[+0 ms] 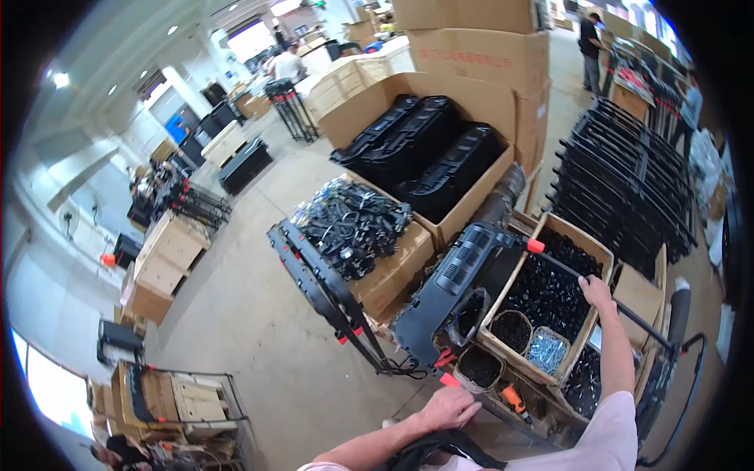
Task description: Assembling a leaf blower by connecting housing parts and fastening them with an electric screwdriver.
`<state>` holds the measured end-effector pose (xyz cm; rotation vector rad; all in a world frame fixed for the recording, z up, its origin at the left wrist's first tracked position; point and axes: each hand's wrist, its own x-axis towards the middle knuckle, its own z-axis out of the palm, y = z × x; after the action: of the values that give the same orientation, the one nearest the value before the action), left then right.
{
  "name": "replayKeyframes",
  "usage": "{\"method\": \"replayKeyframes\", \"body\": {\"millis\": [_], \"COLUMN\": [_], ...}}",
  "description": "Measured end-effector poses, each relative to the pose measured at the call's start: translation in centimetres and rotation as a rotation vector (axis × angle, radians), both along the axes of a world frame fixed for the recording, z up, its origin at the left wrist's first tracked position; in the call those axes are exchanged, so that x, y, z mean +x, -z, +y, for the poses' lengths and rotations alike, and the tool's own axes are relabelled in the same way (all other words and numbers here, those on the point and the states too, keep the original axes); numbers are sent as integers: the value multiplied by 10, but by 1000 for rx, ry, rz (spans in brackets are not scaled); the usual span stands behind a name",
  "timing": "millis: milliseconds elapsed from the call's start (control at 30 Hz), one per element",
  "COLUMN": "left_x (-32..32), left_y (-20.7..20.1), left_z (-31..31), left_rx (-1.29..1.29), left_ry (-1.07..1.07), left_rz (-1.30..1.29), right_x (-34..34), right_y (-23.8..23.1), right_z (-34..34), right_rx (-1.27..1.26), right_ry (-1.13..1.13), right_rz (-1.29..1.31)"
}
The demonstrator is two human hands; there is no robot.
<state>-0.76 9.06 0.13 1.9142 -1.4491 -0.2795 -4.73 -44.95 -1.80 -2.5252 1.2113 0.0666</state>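
Observation:
My right hand (598, 292) is closed around a long black tube with a red end (536, 246), which slants across a carton of small black parts (550, 275). Closer to my body, my left hand (449, 408) has its fingers curled together beside a second red-tipped black tube (506, 416). What those fingers pinch, if anything, is hidden. Between the hands stand a small tub of silver screws (547, 350), tubs of dark small parts (479, 367) and an orange-and-black power screwdriver (514, 399). A large black plastic housing (455, 275) leans left of the carton.
Black cable bundles (349, 224) lie on a box beyond the housing, beside upright black frames (322, 282). A big carton (503, 102) holds black moulded covers (424, 149). Stacked black tube frames (628, 180) stand at right. A person (591, 51) stands far off.

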Motion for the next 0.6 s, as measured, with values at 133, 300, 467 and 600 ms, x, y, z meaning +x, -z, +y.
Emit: {"method": "replayKeyframes", "body": {"millis": [133,300,467,600], "left_x": [-28,-10,-22,-12], "left_y": [68,93,71,28], "left_z": [36,16,55,106], "left_rx": [491,-37,-143,-432], "left_ry": [-479,-706,-698,-701], "left_rz": [862,1682,1916,1904], "right_x": [2,6,-10,-22], "right_y": [6,-53,-158,-287], "right_z": [-13,22,83,175], "right_rx": [51,46,-165,-423], "right_ry": [4,9,-250,-480], "right_rz": [7,-43,-275,-451]}}
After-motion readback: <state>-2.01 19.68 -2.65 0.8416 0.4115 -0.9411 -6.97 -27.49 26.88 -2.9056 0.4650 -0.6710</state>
